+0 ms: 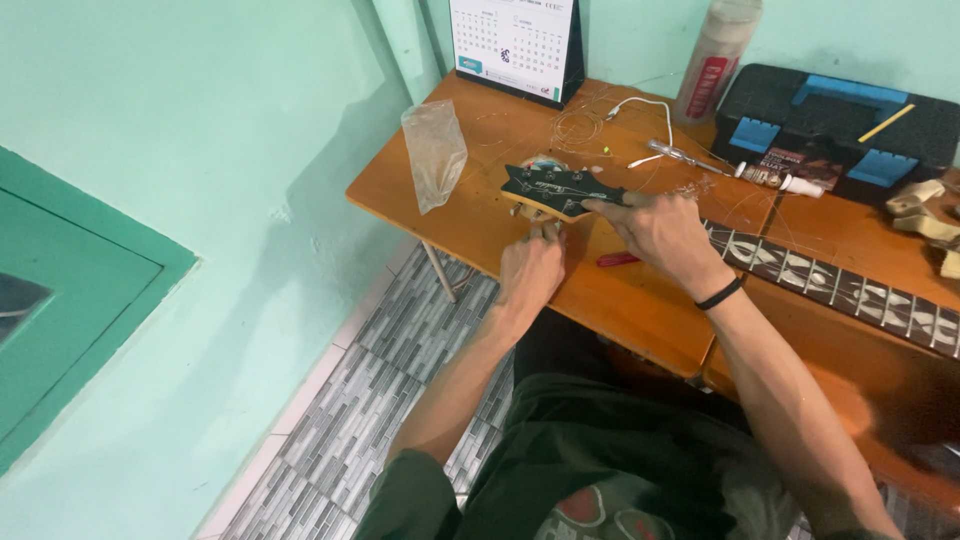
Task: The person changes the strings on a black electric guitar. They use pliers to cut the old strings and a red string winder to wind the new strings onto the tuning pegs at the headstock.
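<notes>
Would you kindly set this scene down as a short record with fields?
Surface: orange wooden table
Left hand: at the tuning pegs under the black guitar headstock
Right hand: gripping the guitar neck by the headstock
Nearby: clear plastic bag, desk calendar, black tool case, red-handled tool

One head-worn camera looks steeply down and forward from close above the lap, over the orange bench (640, 300) toward the green wall.
</notes>
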